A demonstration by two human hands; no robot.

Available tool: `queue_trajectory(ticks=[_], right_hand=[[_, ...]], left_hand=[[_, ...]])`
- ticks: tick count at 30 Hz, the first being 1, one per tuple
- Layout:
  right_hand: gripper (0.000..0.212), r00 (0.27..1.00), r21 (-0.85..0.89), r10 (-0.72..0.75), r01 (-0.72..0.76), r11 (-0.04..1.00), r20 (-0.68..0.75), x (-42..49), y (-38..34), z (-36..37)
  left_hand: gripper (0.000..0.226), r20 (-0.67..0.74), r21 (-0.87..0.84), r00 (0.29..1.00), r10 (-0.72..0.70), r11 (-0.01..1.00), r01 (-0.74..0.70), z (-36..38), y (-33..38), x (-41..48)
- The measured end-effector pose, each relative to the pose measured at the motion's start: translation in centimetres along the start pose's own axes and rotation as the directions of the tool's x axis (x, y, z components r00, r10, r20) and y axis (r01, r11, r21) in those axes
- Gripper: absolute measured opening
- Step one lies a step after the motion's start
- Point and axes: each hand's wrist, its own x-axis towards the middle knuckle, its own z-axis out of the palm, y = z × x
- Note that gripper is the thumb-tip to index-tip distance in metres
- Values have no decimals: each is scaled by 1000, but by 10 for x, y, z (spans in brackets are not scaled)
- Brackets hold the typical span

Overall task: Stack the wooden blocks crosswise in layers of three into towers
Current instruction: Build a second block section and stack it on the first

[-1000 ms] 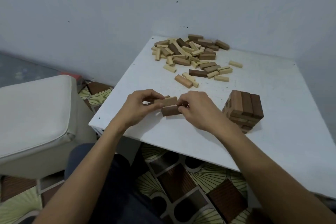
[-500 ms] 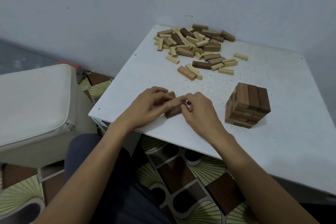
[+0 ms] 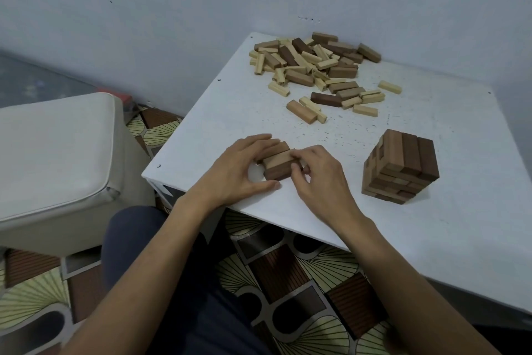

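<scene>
— What's changed in the last second?

— The two blocks were being fitted together askew. Now the tan wooden block (image 3: 280, 156) lies squarely on a dark brown wooden block (image 3: 277, 173), with a third brown block (image 3: 276, 148) against them behind. I'd say a second tower has only just been started.

— And the hands?

— The left hand (image 3: 239, 170) lays spread fingers over the far block, its thumb flat on the white surface (image 3: 431, 239). The grip of the right hand (image 3: 319, 176) pinches the tan block's end.

— Room to work?

— The group sits near the surface's near-left edge, so a hard nudge that way looks risky. The finished brown block tower (image 3: 401, 166) stands well apart to the right. The loose pile of tan and brown blocks (image 3: 313, 66) lies at the back, with bare surface between.
</scene>
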Motion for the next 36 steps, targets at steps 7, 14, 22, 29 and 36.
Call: queue_trajectory(ticks=[7, 14, 22, 29, 36], right_hand=[[54, 994, 35, -35, 31, 999, 108, -3, 2, -1], [57, 994, 17, -21, 19, 1000, 105, -7, 0, -3], [62, 998, -76, -40, 45, 996, 58, -11, 5, -2], [94, 962, -362, 133, -39, 932, 238, -12, 6, -1], [89, 946, -449, 141, 5, 894, 292, -11, 7, 2]], left_hand=[[79, -52, 81, 995, -80, 993, 84, -3, -3, -4], [79, 90, 8, 996, -15, 1000, 14, -10, 6, 4], [86, 70, 137, 997, -40, 990, 30, -6, 1, 2], [101, 66, 439, 972, -225, 881, 174, 9, 14, -13], [100, 89, 521, 964, -249, 837, 168, 20, 26, -12]])
